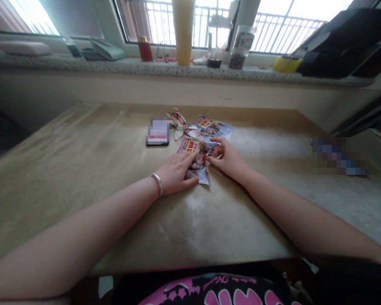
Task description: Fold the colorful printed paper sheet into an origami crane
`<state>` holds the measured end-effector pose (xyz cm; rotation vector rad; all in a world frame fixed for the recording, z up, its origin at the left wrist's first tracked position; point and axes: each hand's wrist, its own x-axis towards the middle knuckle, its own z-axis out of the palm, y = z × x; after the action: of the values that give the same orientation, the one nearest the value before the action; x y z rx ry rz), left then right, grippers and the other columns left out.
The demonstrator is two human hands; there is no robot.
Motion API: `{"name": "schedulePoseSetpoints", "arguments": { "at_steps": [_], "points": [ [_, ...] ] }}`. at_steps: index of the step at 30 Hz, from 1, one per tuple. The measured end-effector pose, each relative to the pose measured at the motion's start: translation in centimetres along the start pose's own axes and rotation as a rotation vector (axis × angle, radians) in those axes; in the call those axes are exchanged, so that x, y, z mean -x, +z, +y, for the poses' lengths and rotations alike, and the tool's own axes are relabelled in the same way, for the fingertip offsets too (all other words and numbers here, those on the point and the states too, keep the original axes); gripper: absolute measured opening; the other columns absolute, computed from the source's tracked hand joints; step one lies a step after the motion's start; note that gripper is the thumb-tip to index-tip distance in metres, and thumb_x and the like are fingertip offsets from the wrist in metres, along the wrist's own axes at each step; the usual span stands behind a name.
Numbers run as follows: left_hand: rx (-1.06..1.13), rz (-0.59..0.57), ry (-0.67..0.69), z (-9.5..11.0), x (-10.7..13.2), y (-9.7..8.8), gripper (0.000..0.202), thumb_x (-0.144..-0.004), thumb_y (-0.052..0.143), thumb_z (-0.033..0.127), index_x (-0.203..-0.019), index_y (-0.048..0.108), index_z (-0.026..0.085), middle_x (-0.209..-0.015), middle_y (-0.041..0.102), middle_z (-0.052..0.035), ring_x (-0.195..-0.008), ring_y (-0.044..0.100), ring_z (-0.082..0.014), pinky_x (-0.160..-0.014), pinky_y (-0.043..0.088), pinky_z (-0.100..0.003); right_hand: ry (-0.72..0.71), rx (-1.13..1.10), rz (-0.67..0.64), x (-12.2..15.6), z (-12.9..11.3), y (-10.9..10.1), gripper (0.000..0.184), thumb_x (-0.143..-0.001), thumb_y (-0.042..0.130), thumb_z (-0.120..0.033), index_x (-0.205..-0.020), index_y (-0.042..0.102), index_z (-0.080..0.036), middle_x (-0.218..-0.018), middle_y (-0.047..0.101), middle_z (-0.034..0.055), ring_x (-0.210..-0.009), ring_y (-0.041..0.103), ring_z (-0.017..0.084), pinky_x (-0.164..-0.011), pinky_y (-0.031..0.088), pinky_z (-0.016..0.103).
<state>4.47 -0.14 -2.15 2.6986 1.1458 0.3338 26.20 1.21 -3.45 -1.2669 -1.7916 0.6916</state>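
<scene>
While left hand (176,173) presses torn flyer (198,167) (yellow tag (192,146): "69"), right hand (227,159) pinches.

We find a tan tabletop (82,178) carrying torn glossy flyers (209,129) at upper centre, a phone (158,133) just left of them, and a blurred object (338,156) at right.

You have a phone (158,132) lying face up on the tan table (82,178), its screen blurred, and a blurred object (339,156) off to your right. Ahead, on the speckled stone windowsill (165,70), stand a small red bottle (145,50), a tall yellow bottle (183,29), a glass jar (241,47) of dark bits, and a yellow sponge (287,64) beside a black bag (343,46). A metal railing (282,34) shows through the window.
</scene>
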Motion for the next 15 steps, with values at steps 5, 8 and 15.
{"name": "schedulePoseSetpoints", "arguments": {
  "at_steps": [5,8,15],
  "points": [
    [0.025,-0.008,0.023,-0.03,0.26,-0.17,0.089,-0.08,0.057,0.046,-0.149,0.015,0.01,-0.15,0.03,-0.0192,-0.139,0.029,-0.032,-0.115,0.026,-0.045,0.04,-0.047,-0.017,0.05,0.13,0.33,0.034,-0.068,0.064,-0.026,-0.098,0.05,-0.021,-0.069,0.056,-0.0048,-0.061,0.054,0.012,-0.062,0.045,0.028],
    [0.029,-0.008,0.037,0.02,0.37,-0.3,0.096,-0.077,0.059,0.051,-0.15,0.013,0.009,-0.151,0.026,-0.0196,-0.141,0.025,-0.0334,-0.116,0.023,-0.046,0.032,-0.049,-0.059,0.28,0.19,0.31,0.03,-0.068,0.062,-0.026,-0.094,0.049,-0.021,-0.07,0.055,-0.0045,-0.061,0.053,0.012,-0.062,0.045,0.028],
    [0.053,0.074,0.084,-0.22,0.39,0.05,0.099,-0.076,0.063,0.053,-0.149,0.012,0.009,-0.151,0.023,-0.0215,-0.142,0.021,-0.0319,-0.117,0.024,-0.045,0.046,-0.164,-0.07,0.38,0.77,0.5,0.038,-0.067,0.062,-0.028,-0.1,0.044,-0.023,-0.075,0.057,-0.0048,-0.061,0.054,0.011,-0.058,0.044,0.025]
  ]
}}
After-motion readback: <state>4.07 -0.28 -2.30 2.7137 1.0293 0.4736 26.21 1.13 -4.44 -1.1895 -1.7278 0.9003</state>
